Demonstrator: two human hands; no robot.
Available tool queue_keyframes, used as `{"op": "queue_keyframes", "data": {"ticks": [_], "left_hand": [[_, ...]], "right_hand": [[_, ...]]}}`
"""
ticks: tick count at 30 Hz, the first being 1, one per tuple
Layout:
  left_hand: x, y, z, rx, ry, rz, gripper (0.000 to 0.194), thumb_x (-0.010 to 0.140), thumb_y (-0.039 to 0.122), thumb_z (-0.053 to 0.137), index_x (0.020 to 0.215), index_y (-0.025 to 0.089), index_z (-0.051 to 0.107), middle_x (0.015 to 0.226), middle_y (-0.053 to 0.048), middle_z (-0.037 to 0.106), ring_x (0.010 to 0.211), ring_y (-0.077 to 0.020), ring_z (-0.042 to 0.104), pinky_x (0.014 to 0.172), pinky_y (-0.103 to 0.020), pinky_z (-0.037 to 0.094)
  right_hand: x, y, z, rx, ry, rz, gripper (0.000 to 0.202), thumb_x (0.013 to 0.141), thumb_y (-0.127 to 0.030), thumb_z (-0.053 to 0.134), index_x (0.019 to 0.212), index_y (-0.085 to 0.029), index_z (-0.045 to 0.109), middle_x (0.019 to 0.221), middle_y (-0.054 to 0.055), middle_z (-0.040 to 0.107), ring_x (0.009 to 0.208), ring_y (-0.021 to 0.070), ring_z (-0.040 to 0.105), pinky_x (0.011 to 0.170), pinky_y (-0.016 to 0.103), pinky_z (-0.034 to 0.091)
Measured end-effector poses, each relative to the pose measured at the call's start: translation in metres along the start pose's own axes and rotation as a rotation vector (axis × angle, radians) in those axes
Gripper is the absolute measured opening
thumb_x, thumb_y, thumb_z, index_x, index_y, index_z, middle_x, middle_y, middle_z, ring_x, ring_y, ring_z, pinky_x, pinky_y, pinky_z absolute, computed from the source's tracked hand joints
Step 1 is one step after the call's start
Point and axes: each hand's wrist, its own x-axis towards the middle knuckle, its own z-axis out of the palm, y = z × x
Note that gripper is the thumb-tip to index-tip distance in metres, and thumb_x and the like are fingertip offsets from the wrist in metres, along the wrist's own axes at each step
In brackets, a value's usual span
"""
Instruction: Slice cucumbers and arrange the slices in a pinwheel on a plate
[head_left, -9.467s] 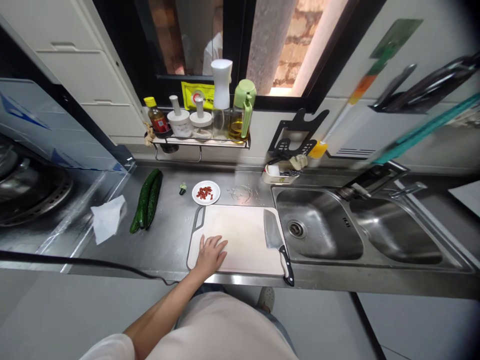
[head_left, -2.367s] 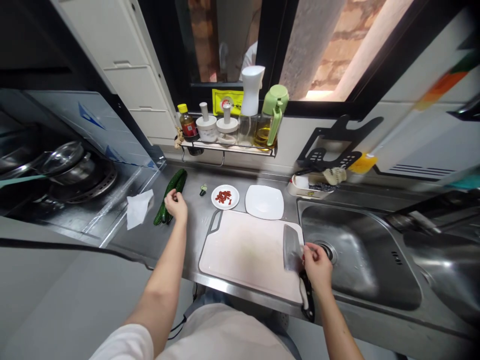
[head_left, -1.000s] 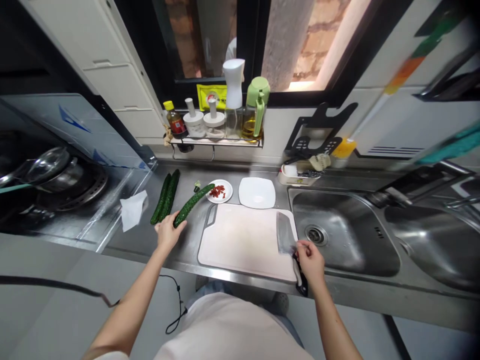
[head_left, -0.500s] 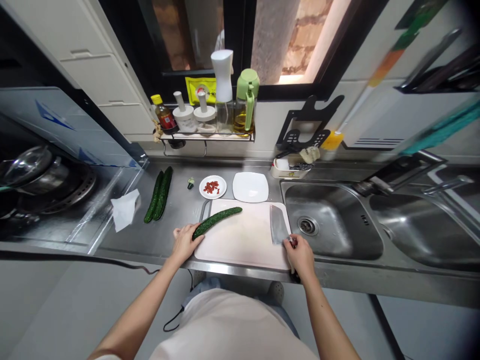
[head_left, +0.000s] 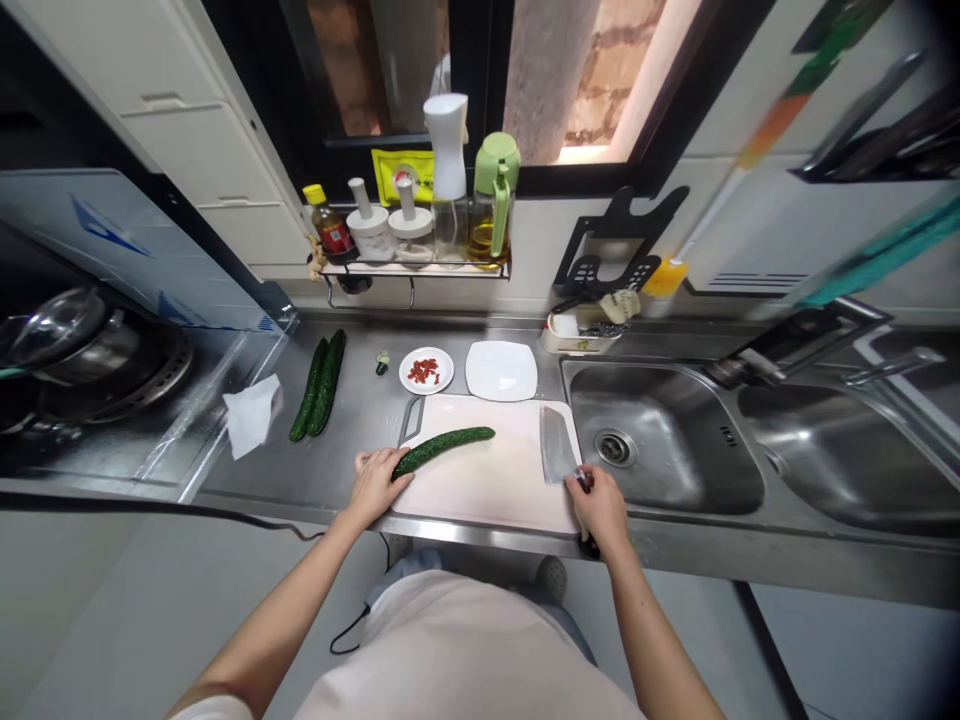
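A long green cucumber (head_left: 450, 439) lies slantwise on the pale cutting board (head_left: 480, 505), its near left end in the grip of my left hand (head_left: 377, 484). My right hand (head_left: 602, 505) is closed round the handle of a cleaver (head_left: 556, 445), whose wide blade rests flat at the board's right side. Cucumber and blade are apart. Behind the board stand a small white plate with chopped red pieces (head_left: 426, 372) and a white square plate (head_left: 501, 371). Small green cucumber ends (head_left: 382, 363) sit left of them.
Two more cucumbers (head_left: 319, 388) and a crumpled white tissue (head_left: 251, 416) lie on the steel counter to the left. A double sink (head_left: 664, 440) borders the board on the right. Above the counter hangs a rack with seasoning jars (head_left: 411, 235). A pot (head_left: 75, 340) sits on the stove.
The cucumber's far end has swung slightly right and toward me, and my left hand has shifted a little right with it. My right hand and the cleaver stay almost in place.
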Motion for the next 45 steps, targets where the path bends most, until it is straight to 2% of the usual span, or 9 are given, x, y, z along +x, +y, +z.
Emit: {"op": "queue_keyframes", "data": {"ticks": [18, 25, 32, 36, 40, 45], "left_hand": [[0.004, -0.006, 0.001, -0.022, -0.042, 0.001, 0.045, 0.085, 0.039, 0.056, 0.128, 0.027, 0.053, 0.112, -0.007, 0.062, 0.103, -0.024, 0.054, 0.1, -0.044, 0.024], [0.001, -0.001, 0.0, -0.007, -0.014, -0.037, 0.048, 0.083, 0.041, 0.059, 0.129, 0.027, 0.053, 0.112, -0.007, 0.062, 0.103, -0.0242, 0.054, 0.1, -0.044, 0.026], [-0.004, 0.001, 0.002, -0.008, 0.046, -0.073, 0.048, 0.083, 0.045, 0.057, 0.127, 0.026, 0.054, 0.111, -0.006, 0.062, 0.105, -0.0246, 0.054, 0.101, -0.045, 0.026], [-0.004, 0.011, 0.003, 0.01, 0.144, -0.106, 0.048, 0.082, 0.047, 0.057, 0.126, 0.026, 0.056, 0.115, -0.008, 0.061, 0.107, -0.0261, 0.053, 0.105, -0.048, 0.023], [0.0, 0.03, 0.007, -0.002, 0.234, -0.09, 0.041, 0.085, 0.044, 0.055, 0.122, 0.026, 0.059, 0.117, -0.01, 0.061, 0.11, -0.0268, 0.051, 0.106, -0.05, 0.02], [0.007, 0.061, 0.019, -0.074, 0.232, 0.03, 0.032, 0.088, 0.037, 0.051, 0.115, 0.025, 0.063, 0.114, -0.009, 0.061, 0.11, -0.0243, 0.051, 0.101, -0.045, 0.028]], "right_hand": [[0.002, 0.0, 0.001, -0.018, -0.016, -0.006, 0.041, 0.082, -0.04, 0.051, 0.112, -0.014, 0.06, 0.097, 0.01, 0.061, 0.089, 0.0216, 0.057, 0.074, 0.028, 0.039], [0.007, 0.003, 0.005, -0.052, -0.037, -0.008, 0.044, 0.082, -0.041, 0.053, 0.115, -0.013, 0.058, 0.098, 0.011, 0.062, 0.09, 0.0222, 0.058, 0.074, 0.028, 0.04], [0.016, 0.002, 0.006, -0.11, -0.091, -0.006, 0.044, 0.08, -0.043, 0.058, 0.111, -0.013, 0.058, 0.094, 0.01, 0.063, 0.087, 0.0214, 0.059, 0.068, 0.027, 0.039], [0.021, 0.002, 0.005, -0.128, -0.107, 0.009, 0.037, 0.075, -0.044, 0.061, 0.098, -0.015, 0.057, 0.087, 0.007, 0.063, 0.08, 0.0203, 0.059, 0.064, 0.026, 0.037], [0.025, 0.001, 0.001, -0.111, -0.128, 0.018, 0.032, 0.071, -0.045, 0.062, 0.086, -0.018, 0.053, 0.078, 0.004, 0.06, 0.071, 0.0186, 0.057, 0.06, 0.025, 0.035], [0.022, -0.01, -0.008, -0.079, -0.145, 0.002, 0.027, 0.071, -0.044, 0.059, 0.078, -0.022, 0.047, 0.068, 0.0, 0.055, 0.061, 0.0164, 0.052, 0.056, 0.025, 0.032]]}}
